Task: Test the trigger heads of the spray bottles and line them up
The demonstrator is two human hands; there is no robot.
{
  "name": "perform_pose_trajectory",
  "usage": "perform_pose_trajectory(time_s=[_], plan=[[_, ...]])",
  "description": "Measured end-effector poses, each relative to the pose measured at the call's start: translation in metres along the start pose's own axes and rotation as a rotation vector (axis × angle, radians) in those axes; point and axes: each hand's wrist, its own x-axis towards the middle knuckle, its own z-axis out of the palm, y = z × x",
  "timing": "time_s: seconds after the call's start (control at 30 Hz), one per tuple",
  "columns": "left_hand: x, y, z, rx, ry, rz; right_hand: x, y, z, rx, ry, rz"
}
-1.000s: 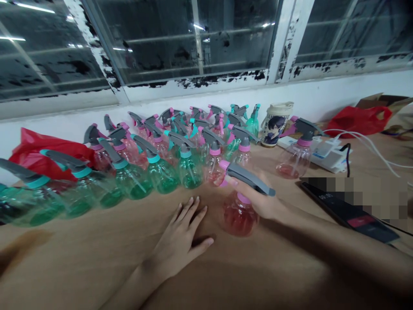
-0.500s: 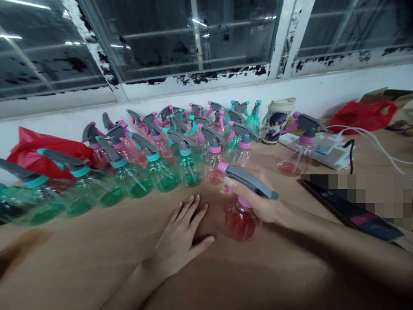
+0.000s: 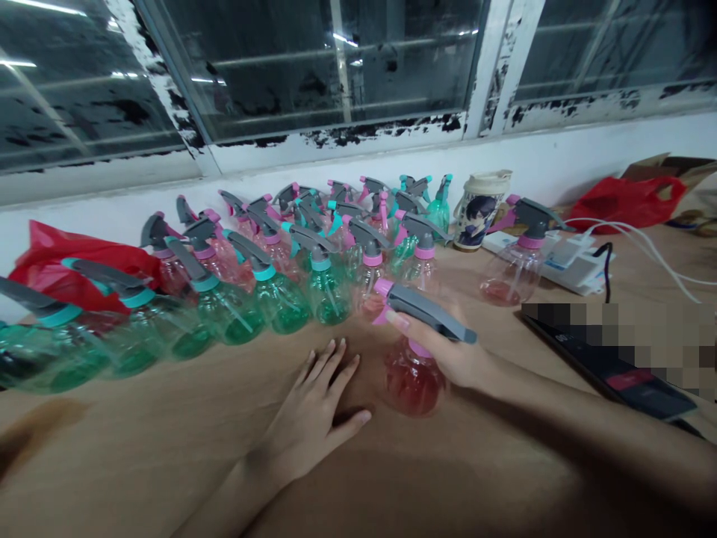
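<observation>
My right hand (image 3: 451,351) is wrapped around the neck of a pink spray bottle (image 3: 414,385) with a grey and pink trigger head. One finger lies by its pink trigger, and the bottle stands upright or nearly so at the table. To its left, my left hand (image 3: 317,411) lies flat on the wooden table (image 3: 184,441) with fingers spread, holding nothing. Beyond both hands stand several spray bottles; among the nearest are a green spray bottle (image 3: 330,299) with a turquoise collar and a clear pink one (image 3: 426,265). Another pink spray bottle (image 3: 512,273) stands apart at the right.
Behind the bottles at left lies a red plastic bag (image 3: 72,261); another red bag (image 3: 627,202) is at far right. A patterned cup (image 3: 479,213) stands near a white power strip (image 3: 582,273) with cables. A dark phone-like device (image 3: 605,366) lies right, partly pixelated.
The held spray bottle has shifted slightly left with my right hand, and its pink trigger shows more clearly. My left hand has stayed put.
</observation>
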Motion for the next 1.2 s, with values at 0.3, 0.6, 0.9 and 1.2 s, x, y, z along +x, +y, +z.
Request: perform_pose_trajectory(time_s=[0.3, 0.6, 0.9, 1.2], plan=[[0.0001, 0.0006, -0.0004, 0.027, -0.004, 0.006, 0.0004, -0.0016, 0.0000, 0.005, -0.003, 0.009], [-0.0005, -0.0009, 0.0016, 0.021, 0.009, 0.015, 0.0025, -0.0032, -0.0026, -0.099, -0.026, 0.003], [-0.0001, -0.0007, 0.0020, 0.019, 0.017, 0.021, 0.0024, -0.0063, -0.0025, -0.102, -0.040, 0.026], [-0.0001, -0.0002, 0.0028, 0.030, 0.016, 0.020, -0.0011, -0.0020, -0.0007, -0.015, -0.007, 0.024]])
